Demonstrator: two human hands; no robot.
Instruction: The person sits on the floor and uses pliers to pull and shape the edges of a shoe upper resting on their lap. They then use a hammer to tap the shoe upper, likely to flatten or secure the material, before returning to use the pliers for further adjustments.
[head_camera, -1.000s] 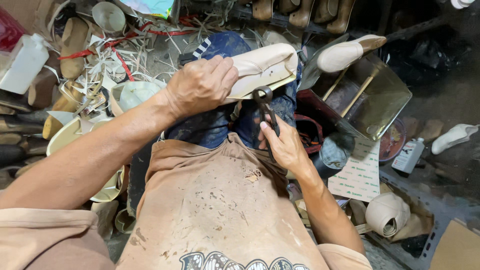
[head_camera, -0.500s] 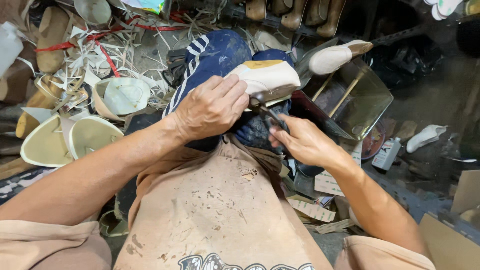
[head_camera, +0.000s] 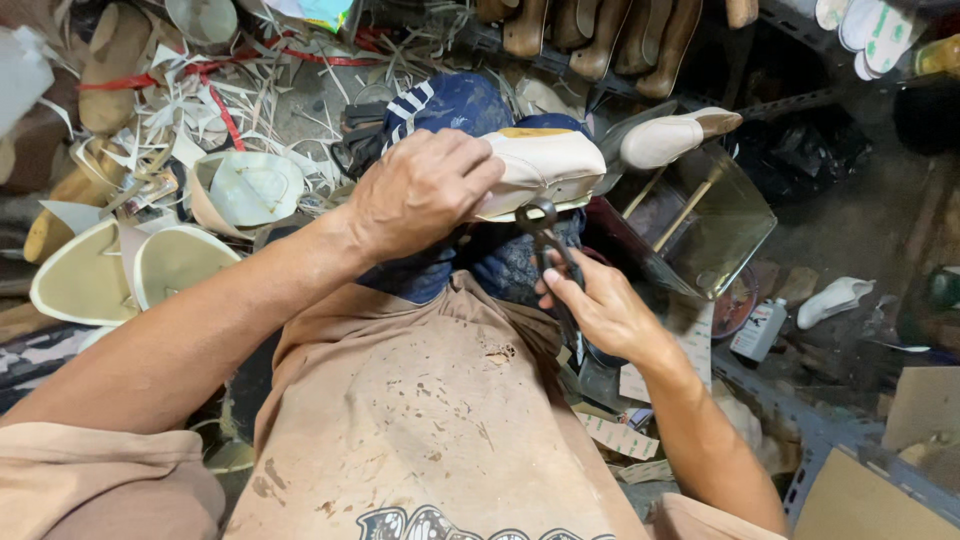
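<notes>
My left hand (head_camera: 420, 190) grips a cream shoe upper on a last (head_camera: 545, 165), pressing it down over my blue-clad knees. My right hand (head_camera: 600, 305) holds dark metal pincers (head_camera: 545, 230) by the handles; the jaws sit at the shoe's lower edge, just under the cream leather. A stained tan apron (head_camera: 420, 410) covers my lap below both hands.
Cream insoles and shoe parts (head_camera: 130, 260) lie at the left among pale leather scraps (head_camera: 220, 90). Wooden lasts (head_camera: 590, 30) hang along the top. Another cream shoe on a stand (head_camera: 675, 135) and a glass-sided box (head_camera: 720, 220) are at the right, with a small bottle (head_camera: 757, 328).
The shoe has come nearer and turned under my left hand. My right hand with the pincers has shifted up to the shoe's lower edge.
</notes>
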